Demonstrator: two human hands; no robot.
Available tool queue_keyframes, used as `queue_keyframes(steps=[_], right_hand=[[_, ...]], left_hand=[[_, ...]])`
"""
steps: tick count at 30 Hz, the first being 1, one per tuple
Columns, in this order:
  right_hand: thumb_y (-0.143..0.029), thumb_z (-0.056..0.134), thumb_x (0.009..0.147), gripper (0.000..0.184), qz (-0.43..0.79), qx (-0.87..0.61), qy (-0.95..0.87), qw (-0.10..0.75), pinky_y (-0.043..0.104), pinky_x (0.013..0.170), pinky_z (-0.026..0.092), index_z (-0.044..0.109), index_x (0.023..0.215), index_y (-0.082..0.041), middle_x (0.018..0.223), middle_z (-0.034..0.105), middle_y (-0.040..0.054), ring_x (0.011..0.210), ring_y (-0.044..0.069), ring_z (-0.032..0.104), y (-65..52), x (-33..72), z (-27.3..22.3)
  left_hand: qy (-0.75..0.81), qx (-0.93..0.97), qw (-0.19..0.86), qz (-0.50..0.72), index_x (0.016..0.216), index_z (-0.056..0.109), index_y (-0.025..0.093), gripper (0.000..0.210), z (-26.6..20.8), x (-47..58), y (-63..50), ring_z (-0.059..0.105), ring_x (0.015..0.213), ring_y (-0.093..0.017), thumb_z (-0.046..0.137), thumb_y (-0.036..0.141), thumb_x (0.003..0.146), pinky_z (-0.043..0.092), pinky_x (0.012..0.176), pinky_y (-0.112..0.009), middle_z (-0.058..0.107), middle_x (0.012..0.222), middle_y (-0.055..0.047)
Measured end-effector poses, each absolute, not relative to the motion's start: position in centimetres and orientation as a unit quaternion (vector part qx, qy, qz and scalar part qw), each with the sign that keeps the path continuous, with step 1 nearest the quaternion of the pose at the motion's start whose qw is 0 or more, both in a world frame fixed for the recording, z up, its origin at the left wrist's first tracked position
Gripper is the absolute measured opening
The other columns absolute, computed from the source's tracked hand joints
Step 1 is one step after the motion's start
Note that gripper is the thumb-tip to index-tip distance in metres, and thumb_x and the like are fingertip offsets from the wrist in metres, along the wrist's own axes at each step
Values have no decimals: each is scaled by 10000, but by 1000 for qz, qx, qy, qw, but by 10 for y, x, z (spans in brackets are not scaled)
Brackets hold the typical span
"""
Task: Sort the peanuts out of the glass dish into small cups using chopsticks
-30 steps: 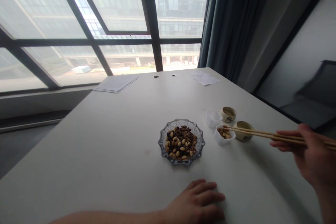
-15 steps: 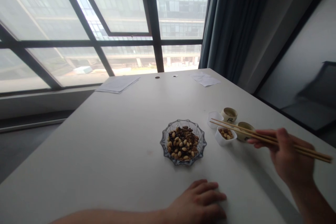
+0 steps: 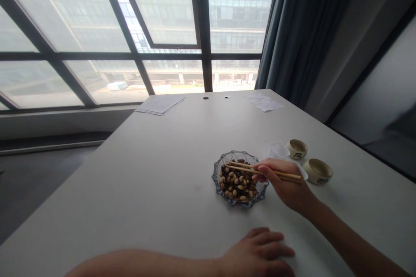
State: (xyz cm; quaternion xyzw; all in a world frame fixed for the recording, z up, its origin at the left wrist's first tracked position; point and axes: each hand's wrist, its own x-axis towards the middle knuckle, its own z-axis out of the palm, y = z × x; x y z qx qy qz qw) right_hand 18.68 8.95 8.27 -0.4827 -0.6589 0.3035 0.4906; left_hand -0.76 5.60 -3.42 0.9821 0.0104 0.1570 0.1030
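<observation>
My right hand is closed around a pair of wooden chopsticks, whose tips hover over or touch the mixed nuts in a scalloped glass bowl. Pale shelled-looking nuts lie on top of darker seeds there. Whether the tips grip a nut is too small to tell. Resting flat on the table in front of the bowl, my left hand has its fingers spread and holds nothing. Behind my right hand, a white plastic cup is mostly hidden, and another translucent cup stands farther back.
Two small beige ceramic cups, a rear one and a nearer one, stand on the right of the white table. Paper sheets lie at the far left and far right, near the window.
My right hand has moved left with the chopsticks, from beside the small cups to over the glass bowl. The view has shifted slightly; my left hand stays on the table.
</observation>
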Motion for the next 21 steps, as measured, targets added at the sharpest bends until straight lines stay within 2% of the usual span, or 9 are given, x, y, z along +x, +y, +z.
queue_keyframes(steps=[5, 9, 13, 17, 21], right_hand=[[-468, 624, 1044, 365, 271, -504, -701, 426, 271, 692, 562, 817, 913, -187, 809, 799, 42, 740, 180, 754, 98, 181, 97], [-476, 597, 1056, 413, 264, -495, -714, 420, 280, 694, 574, 818, 868, -183, 841, 809, 56, 742, 183, 750, 102, 174, 99], [-510, 617, 1036, 424, 262, -514, -660, 481, 296, 672, 640, 843, 888, -183, 835, 826, 79, 713, 210, 787, 92, 179, 98], [-577, 730, 940, 403, 259, -555, -539, 578, 321, 645, 699, 853, 920, -194, 836, 838, 102, 678, 251, 818, 61, 202, 108], [-604, 795, 866, 386, 147, -640, -443, 610, 286, 646, 708, 850, 872, -223, 793, 829, 100, 654, 255, 817, 21, 237, 125]], left_hand=[[0, 981, 95, 171, 1273, 726, 282, 353, -36, -6, 56, 520, 1479, -209, 417, 412, 1161, 450, 1211, -386, 621, 1532, 52], [-2, 981, 87, 171, 1283, 729, 288, 366, -38, -6, 57, 521, 1478, -207, 400, 400, 1166, 457, 1201, -380, 620, 1532, 58], [1, 983, 87, 163, 1266, 737, 291, 358, -36, -6, 56, 521, 1479, -210, 411, 399, 1163, 454, 1202, -373, 620, 1533, 60], [7, 983, 97, 157, 1253, 734, 293, 353, -33, -6, 56, 521, 1481, -206, 407, 394, 1166, 431, 1220, -367, 623, 1531, 58], [7, 979, 126, 161, 1256, 712, 286, 356, -35, -6, 57, 530, 1473, -203, 400, 431, 1165, 412, 1235, -370, 629, 1525, 53]])
